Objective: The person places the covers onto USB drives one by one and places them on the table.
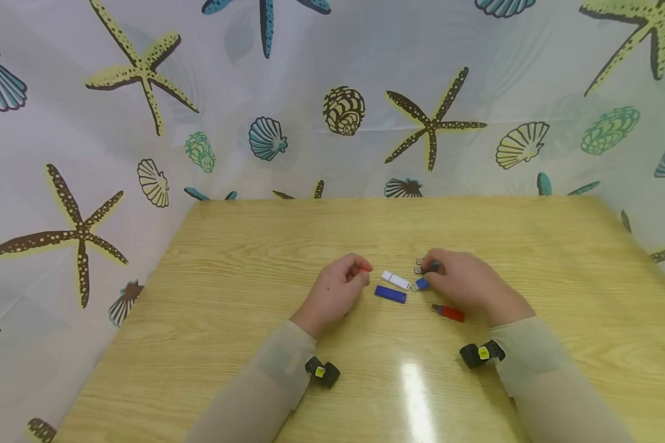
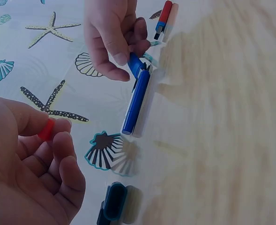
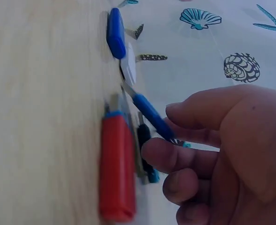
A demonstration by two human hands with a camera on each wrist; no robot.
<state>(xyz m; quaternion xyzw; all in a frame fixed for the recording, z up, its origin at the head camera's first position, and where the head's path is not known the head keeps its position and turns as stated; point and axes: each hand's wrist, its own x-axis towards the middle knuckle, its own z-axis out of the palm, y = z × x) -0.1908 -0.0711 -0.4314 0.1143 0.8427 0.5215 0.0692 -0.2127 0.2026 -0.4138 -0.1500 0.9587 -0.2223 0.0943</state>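
Note:
My left hand pinches a small red cap between thumb and forefinger, mostly covered by the fingertips. Opposite it, my right hand holds a blue USB stick by its back end between thumb and forefinger, its bare metal plug pointing left. Just left of that stick lie a white USB stick and a second blue USB stick. A red USB stick with its plug bare lies nearer me, beneath the right wrist. Partly hidden by the right fingers is a dark USB stick with a teal end.
Another metal plug shows beyond the right fingers. In the left wrist view a hollow teal cap lies near the left hand. The wooden table meets a cloth printed with shells and starfish at the back and sides.

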